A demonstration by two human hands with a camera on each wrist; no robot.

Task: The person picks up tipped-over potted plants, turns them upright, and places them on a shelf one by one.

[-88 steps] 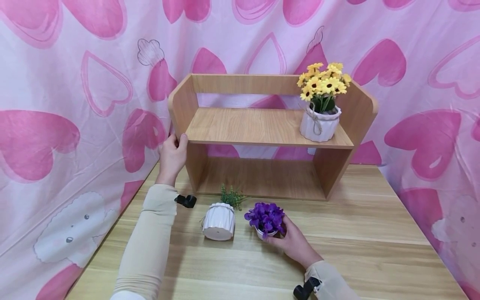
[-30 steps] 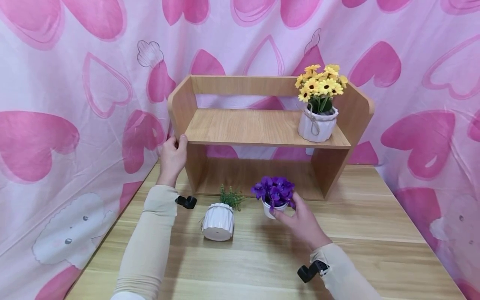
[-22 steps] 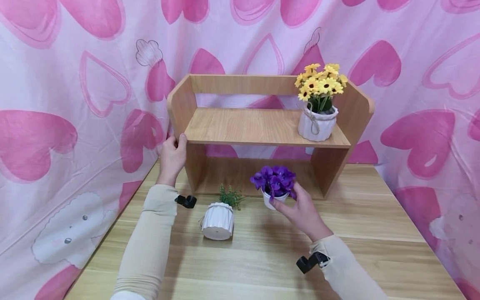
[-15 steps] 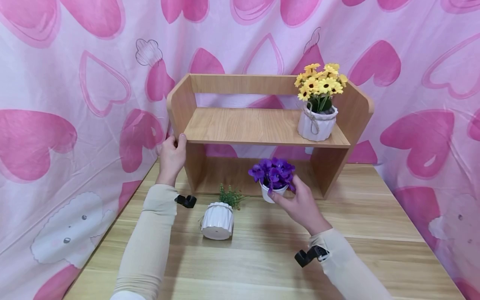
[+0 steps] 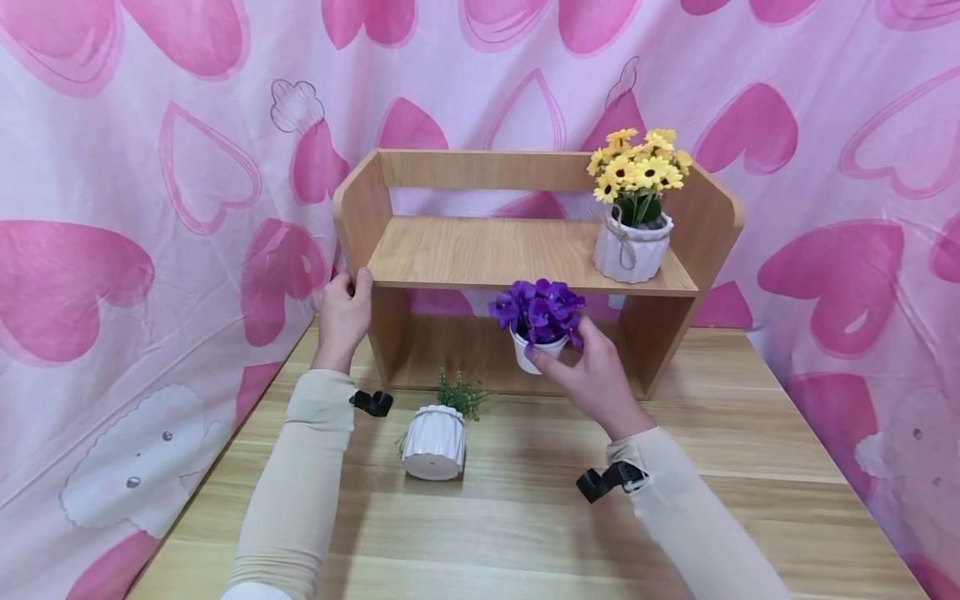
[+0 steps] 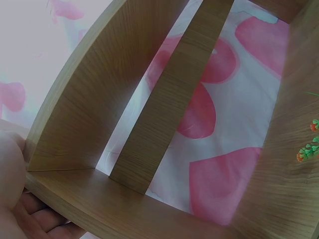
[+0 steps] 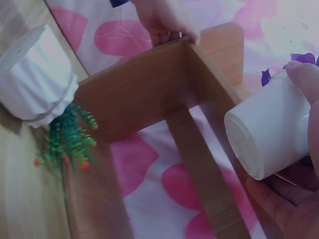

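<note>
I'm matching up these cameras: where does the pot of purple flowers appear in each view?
Head: pot of purple flowers just right of centre, in the right hand.
Left wrist: not in it.
Right wrist: its white pot at right edge, few petals showing.
Shared landmark: wooden shelf.

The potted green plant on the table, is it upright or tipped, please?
Tipped: its white fluted pot lies sideways on the table, base facing the head camera and green sprigs pointing toward the wooden shelf.

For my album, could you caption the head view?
Right hand holds potted purple flowers near a shelf that the left hand grips; yellow flowers stand on it.
</note>
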